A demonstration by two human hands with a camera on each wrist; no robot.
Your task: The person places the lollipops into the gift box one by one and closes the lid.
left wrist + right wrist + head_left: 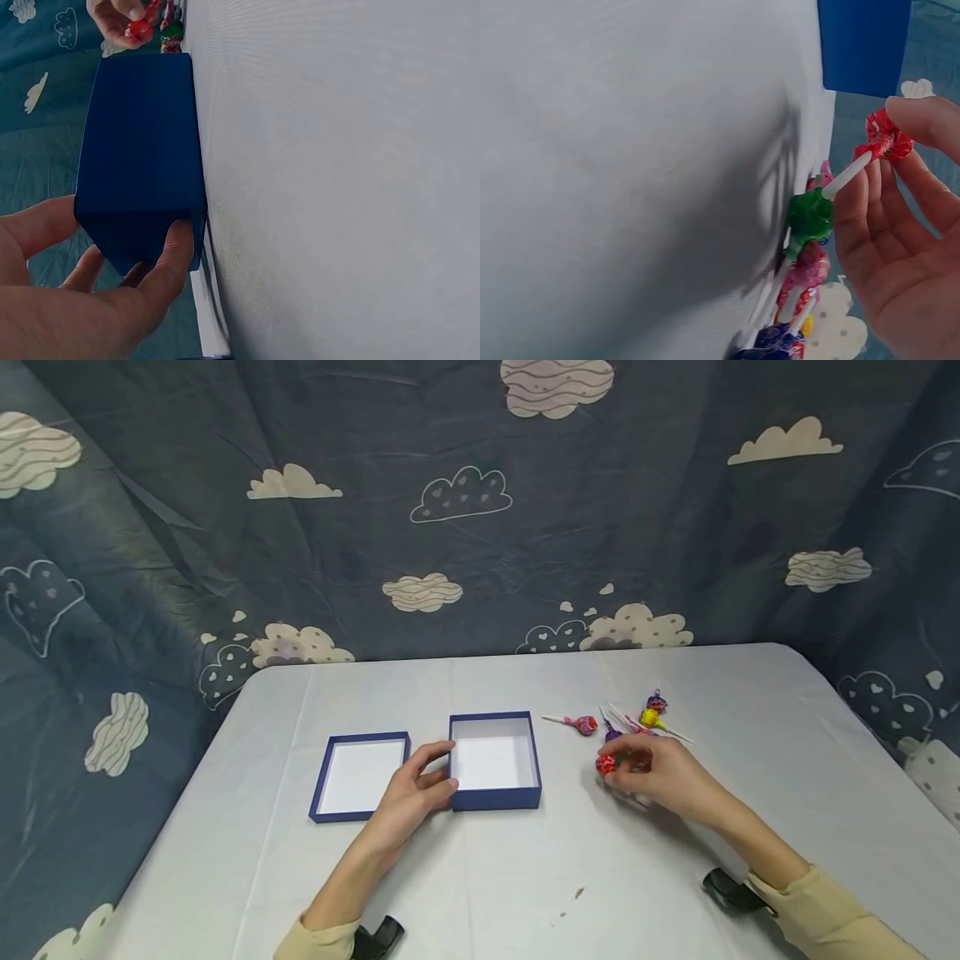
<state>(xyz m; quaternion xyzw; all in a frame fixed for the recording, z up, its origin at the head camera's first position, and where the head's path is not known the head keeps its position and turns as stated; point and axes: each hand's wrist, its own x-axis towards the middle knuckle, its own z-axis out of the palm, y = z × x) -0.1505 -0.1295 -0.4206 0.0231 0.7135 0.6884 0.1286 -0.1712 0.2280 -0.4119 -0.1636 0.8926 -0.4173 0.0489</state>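
A blue box with a white inside stands on the table with its top uncovered. My left hand rests its fingertips and thumb against the left side of this box, fingers spread along the wall. To the right, my right hand pinches a red-wrapped lollipop between thumb and fingertips; its white stick points down toward the palm side. Just beyond that hand lies a loose group of lollipops, among them a green one, a yellow one and a purple one, partly covered by the hand.
The shallow blue-rimmed lid lies inside up, left of the box and partly behind my left hand. A pink-red lollipop lies apart, between box and group. White cloth covers the table; a cloud-patterned curtain hangs behind.
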